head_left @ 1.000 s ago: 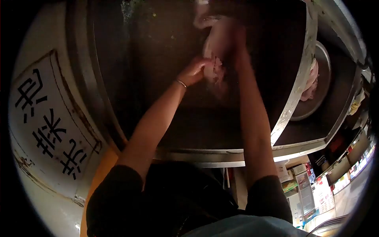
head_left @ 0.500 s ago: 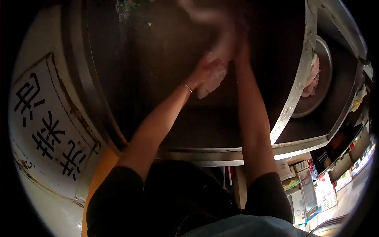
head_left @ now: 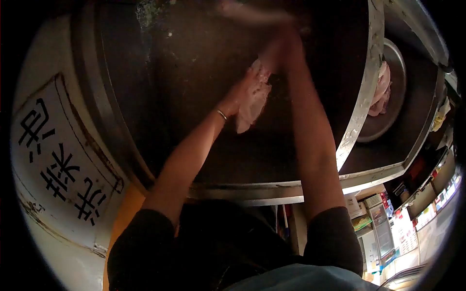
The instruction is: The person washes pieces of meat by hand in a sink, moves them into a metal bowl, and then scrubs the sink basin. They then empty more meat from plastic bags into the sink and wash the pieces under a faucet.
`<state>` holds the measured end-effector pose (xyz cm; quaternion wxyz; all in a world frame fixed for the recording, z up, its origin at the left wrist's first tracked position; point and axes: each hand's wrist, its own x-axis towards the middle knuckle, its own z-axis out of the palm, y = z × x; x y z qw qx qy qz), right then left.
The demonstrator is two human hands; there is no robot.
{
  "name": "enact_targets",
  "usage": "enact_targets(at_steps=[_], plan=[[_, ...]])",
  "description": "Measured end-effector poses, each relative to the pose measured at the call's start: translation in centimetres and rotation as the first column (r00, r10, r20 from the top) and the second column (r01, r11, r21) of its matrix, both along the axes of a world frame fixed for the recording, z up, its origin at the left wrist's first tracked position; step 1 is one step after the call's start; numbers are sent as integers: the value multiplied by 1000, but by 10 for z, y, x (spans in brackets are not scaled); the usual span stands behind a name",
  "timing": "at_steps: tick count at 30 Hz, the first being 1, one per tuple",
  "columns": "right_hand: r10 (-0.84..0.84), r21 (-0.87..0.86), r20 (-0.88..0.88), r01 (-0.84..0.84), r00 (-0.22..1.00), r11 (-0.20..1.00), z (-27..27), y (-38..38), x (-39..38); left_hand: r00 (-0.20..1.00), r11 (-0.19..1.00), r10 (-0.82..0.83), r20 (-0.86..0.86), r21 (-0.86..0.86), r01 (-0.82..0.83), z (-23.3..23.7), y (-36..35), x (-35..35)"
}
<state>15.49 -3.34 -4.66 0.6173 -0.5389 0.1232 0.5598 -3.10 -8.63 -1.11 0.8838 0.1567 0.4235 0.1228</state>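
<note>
A pale, wet, whitish-pink piece of raw meat [head_left: 253, 101] hangs along the inner side of my left hand [head_left: 242, 87], above the dark sink basin [head_left: 208, 155]. The hand's fingers are closed around its upper part; the exact cut of meat does not show. My right hand [head_left: 285, 46] is just above and to the right, at the meat's upper end. Shadow and motion smear its fingers, so I cannot see whether it grips anything. Over both hands lies a blurred, long pale shape [head_left: 255, 13] that I cannot identify.
Right of the sink divider [head_left: 361, 92], a round metal bowl [head_left: 400, 92] with pale pink meat [head_left: 382, 92] sits in the second basin. The sink's front rim [head_left: 242, 191] runs below my forearms. A sign with Chinese characters [head_left: 63, 155] is at left.
My left hand has shifted slightly left, and more of the meat shows, hanging lower. The blurred pale shape above lies flatter. My right hand remains near the same spot.
</note>
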Motion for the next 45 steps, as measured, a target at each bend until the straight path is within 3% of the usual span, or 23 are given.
enact_targets(at_steps=[2,4,6,8,11,13,15,18,21,23,27,28,30,31,33,34,36,39,41,42,43,44,45], plan=[[59,-74,125,-50,990,996,2,3,3,996,992,-84,9,-90,84,21,17,-1],[-178,148,-80,189,981,971,0,0,6,996,991,-81,33,-105,84,-1,17,-7],[-69,88,-26,71,997,994,19,-20,-17,996,990,-73,52,-119,79,-8,21,-9],[273,60,40,-275,961,960,29,-47,-52,995,990,39,97,-136,-26,-7,26,-4],[440,-103,-135,-454,888,885,-10,-66,-66,997,998,-26,78,-63,31,-27,24,-5],[436,169,-108,-416,893,894,-24,-65,-47,992,992,-117,-40,-41,116,13,34,4],[-30,36,-219,39,975,999,-49,-39,-28,967,980,-200,-155,-30,198,26,32,5],[107,-120,-86,-117,990,986,-14,-16,20,957,964,-265,-118,-54,261,-1,15,-18],[69,36,39,-71,997,997,-14,-4,29,926,931,-353,-135,51,362,5,22,-20],[-149,126,86,137,985,983,-5,1,24,954,952,-293,-65,77,298,33,30,-16],[-176,-94,88,184,980,978,-11,4,33,964,965,-258,-67,-65,254,5,18,-38],[32,473,-326,133,945,871,-40,-9,46,936,939,-343,-78,-68,338,-18,12,-50],[419,837,-501,301,757,458,-50,-21,44,900,904,-427,-90,-79,421,-25,9,-57],[101,518,-377,120,921,847,-32,-29,31,901,905,-418,-115,30,423,-14,12,-52],[135,-41,-81,-139,987,989,0,-53,-3,910,902,-393,-132,140,409,2,18,-37],[345,-85,-116,-355,931,931,10,-63,-20,922,904,-367,-120,188,384,7,22,-29],[536,-129,68,-526,841,841,-30,-97,-48,933,904,-342,-109,233,358,2,22,-17],[601,-153,77,-586,796,796,12,-72,-59,954,919,-263,-144,265,293,-8,19,-13],[473,-117,90,-462,877,879,-15,-58,-47,955,958,-288,-76,-2,288,7,22,-12],[339,-84,106,-331,935,940,-29,-50,-36,953,956,-292,-78,0,293,11,22,-15],[336,-84,105,-328,936,941,-33,-43,-25,862,869,-465,-204,83,488,15,22,-22],[242,-32,12,-241,970,970,-32,-36,-15,727,735,-597,-339,133,665,18,20,-26],[147,13,-85,-146,985,989,-30,-32,-9,725,733,-599,-340,131,668,15,16,-30]])
